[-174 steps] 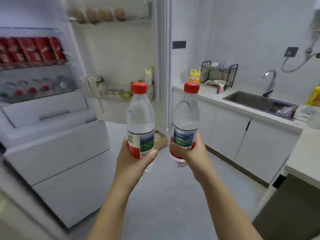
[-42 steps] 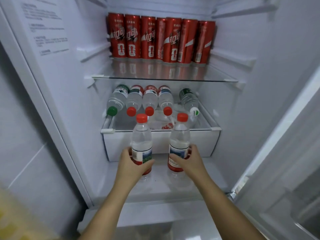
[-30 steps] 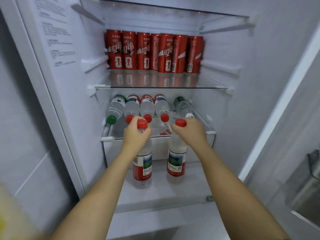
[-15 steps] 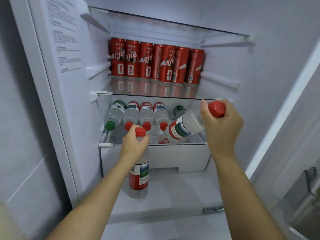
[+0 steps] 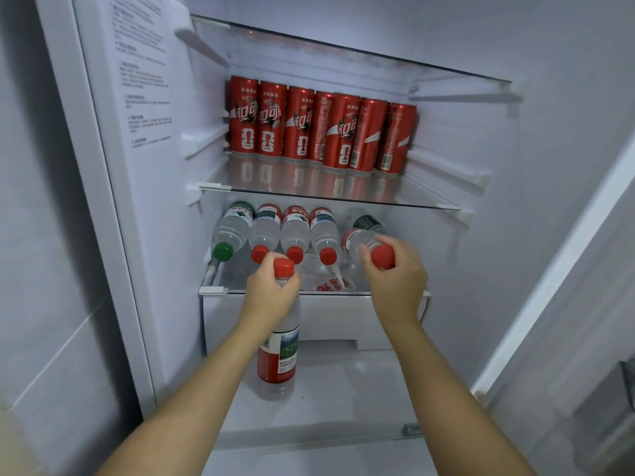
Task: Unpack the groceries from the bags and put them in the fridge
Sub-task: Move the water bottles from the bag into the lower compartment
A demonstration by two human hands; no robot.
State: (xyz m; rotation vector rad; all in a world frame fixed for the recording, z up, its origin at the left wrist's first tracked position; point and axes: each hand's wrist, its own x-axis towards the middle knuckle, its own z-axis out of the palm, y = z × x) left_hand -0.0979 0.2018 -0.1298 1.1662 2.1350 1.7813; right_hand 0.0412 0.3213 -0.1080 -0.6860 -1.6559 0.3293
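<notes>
I face the open fridge. My left hand [image 5: 271,293] grips the neck of a red-capped water bottle [image 5: 279,359] that stands upright on the white ledge [image 5: 343,400] below the drawer. My right hand [image 5: 395,276] holds a second red-capped water bottle [image 5: 359,240] by its cap end, lying flat with its base pointing into the fridge. That bottle rests on the lower glass shelf [image 5: 213,289], right of a row of several lying water bottles [image 5: 295,231] and beside a green-capped bottle behind it.
Several red cola cans [image 5: 323,132] stand in a row on the upper glass shelf [image 5: 213,187]. A white drawer front [image 5: 336,317] sits under the bottle shelf. A crumpled clear wrapper [image 5: 330,281] lies at the shelf's front. The fridge door edge runs along the right.
My right hand lowered its bottle from a raised tilt onto the lower shelf and pushed it in beside the row. My left hand and its upright bottle stayed in place.
</notes>
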